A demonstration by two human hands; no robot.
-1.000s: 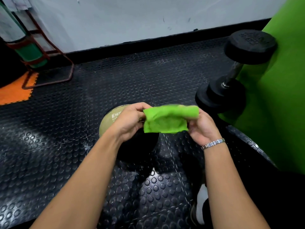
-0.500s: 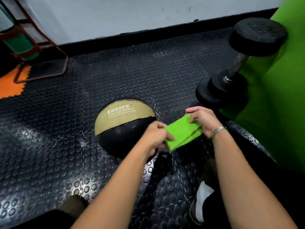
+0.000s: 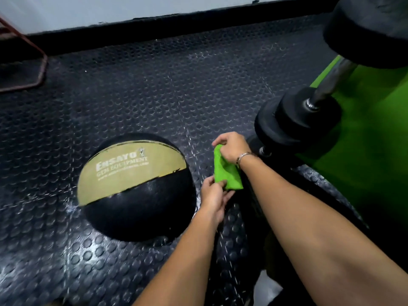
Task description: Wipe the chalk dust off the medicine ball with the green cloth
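A black and tan medicine ball (image 3: 134, 186) with white lettering sits on the studded black rubber floor, left of centre. Just to its right, both hands hold a folded green cloth (image 3: 225, 173) above the floor. My right hand (image 3: 231, 146) grips the cloth's far end. My left hand (image 3: 214, 195) pinches its near end, close to the ball's right side. The cloth is apart from the ball.
A black dumbbell (image 3: 298, 120) leans against a green pad (image 3: 364, 133) at the right, close behind my right hand. A red metal frame (image 3: 33, 71) stands at the far left by the white wall. A shoe (image 3: 267, 290) shows at the bottom.
The cloth has been folded smaller and brought down from above the ball to its right side. Both hands moved right and lower with it, and the whole ball now shows.
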